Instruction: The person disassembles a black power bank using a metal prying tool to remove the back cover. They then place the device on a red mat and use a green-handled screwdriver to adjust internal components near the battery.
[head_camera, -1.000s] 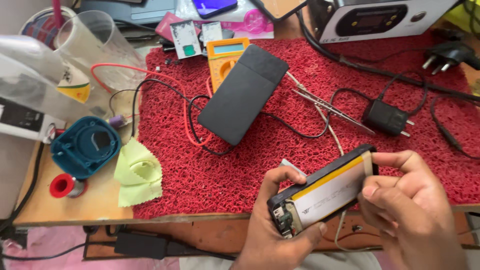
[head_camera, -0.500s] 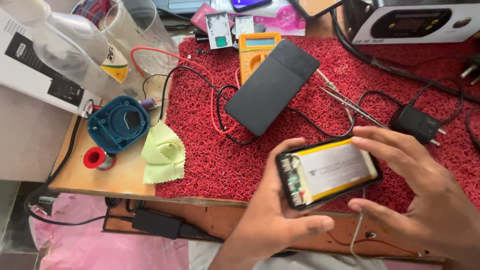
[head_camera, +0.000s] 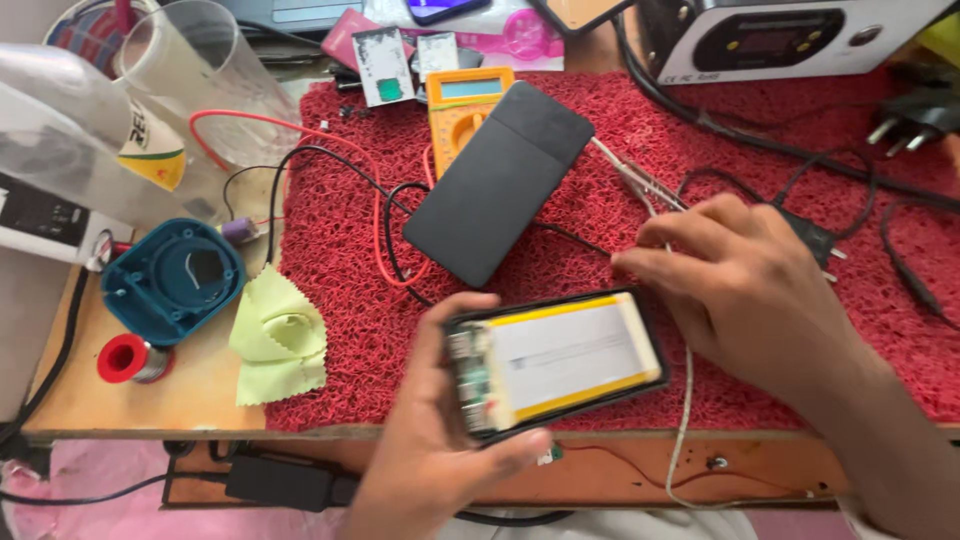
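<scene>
My left hand (head_camera: 440, 440) grips an opened power bank (head_camera: 555, 362) near the front edge of the bench, its white and yellow battery cell and small circuit board facing up. My right hand (head_camera: 745, 285) has left it and reaches over the red mat (head_camera: 340, 330), fingertips stretched toward the metal tweezers (head_camera: 640, 180) and a thin white wire. It holds nothing. The power bank's black back cover (head_camera: 500, 180) lies flat on the mat beside a yellow multimeter (head_camera: 462, 105).
A black plug adapter (head_camera: 815, 240) with cables lies right of my hand. A teal round holder (head_camera: 175, 280), solder spool (head_camera: 130, 358) and yellow-green cloth (head_camera: 278, 335) sit at the left. Clear plastic cups (head_camera: 190, 80) stand at back left, a white bench unit (head_camera: 790, 35) at the back.
My right hand let go of the power bank and moved up toward the tweezers. My left hand keeps holding it and has turned it flatter.
</scene>
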